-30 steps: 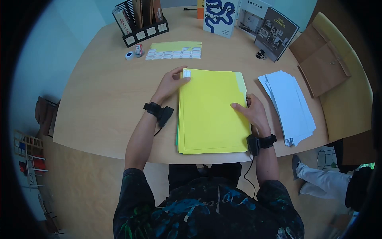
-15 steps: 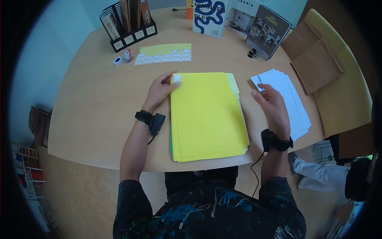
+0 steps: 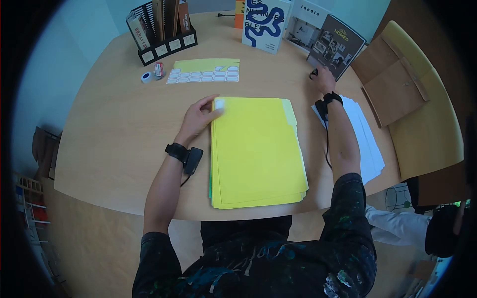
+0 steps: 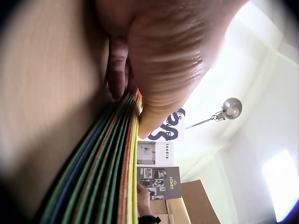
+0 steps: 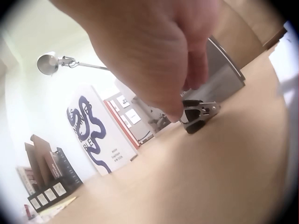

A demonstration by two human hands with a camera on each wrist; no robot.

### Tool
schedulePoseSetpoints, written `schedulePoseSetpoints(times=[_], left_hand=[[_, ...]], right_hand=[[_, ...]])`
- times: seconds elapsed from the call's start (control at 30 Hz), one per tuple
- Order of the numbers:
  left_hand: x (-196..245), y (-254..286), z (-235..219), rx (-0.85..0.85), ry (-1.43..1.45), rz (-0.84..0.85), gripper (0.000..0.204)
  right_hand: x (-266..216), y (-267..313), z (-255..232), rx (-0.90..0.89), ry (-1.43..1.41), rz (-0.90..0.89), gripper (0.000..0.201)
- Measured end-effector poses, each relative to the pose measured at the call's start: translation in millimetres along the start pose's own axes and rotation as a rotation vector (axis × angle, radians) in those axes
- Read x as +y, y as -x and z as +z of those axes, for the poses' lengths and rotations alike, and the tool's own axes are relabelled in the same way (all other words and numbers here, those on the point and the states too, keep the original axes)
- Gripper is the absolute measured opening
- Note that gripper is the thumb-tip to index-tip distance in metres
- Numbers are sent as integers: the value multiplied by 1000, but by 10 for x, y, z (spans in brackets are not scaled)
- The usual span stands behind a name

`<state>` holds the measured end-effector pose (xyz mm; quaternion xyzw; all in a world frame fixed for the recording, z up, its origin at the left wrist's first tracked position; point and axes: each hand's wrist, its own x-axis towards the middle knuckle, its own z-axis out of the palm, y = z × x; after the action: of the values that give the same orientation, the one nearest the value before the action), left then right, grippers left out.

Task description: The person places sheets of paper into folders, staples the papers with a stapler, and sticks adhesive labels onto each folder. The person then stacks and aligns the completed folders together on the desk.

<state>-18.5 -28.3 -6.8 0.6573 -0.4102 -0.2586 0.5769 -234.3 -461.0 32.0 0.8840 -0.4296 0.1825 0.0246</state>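
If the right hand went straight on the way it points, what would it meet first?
For the right hand, most likely the staple remover on the table; whether they touch is unclear.

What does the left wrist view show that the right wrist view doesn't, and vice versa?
Left wrist only: a stack of green, blue, orange and yellow folders, edge-on, and the left hand on it.
Right wrist only: a small black-and-silver tool and a black desk organizer with white labels.
Both: the right hand, a white book with a blue squiggle, and a silver desk lamp.
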Motion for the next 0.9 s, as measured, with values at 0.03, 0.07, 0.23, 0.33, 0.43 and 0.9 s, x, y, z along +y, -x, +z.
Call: schedulePoseSetpoints(times=[0.03,0.07,0.23,0.33,0.43,0.9], left_hand=[[-4,16,19,13,23,2,60],[2,7,18,26,43,11,59],[-6,-2,2,14,2,28,58],[-5,-9,6,12,-2,28,58],[-17,-9,5,8,14,25,57],[-49,-2,15,112,-219,118,56]], right_hand=[[12,39,51,-4,1,-7,43],[15,52,92,31,6,-22,38],[89,-1,135,58,-46,-21,30],[68,30,27,51,-31,-100,25],[-119,151,-166,-5,-55,-156,24],[-558,737,-422,-182,-161,-519,32]])
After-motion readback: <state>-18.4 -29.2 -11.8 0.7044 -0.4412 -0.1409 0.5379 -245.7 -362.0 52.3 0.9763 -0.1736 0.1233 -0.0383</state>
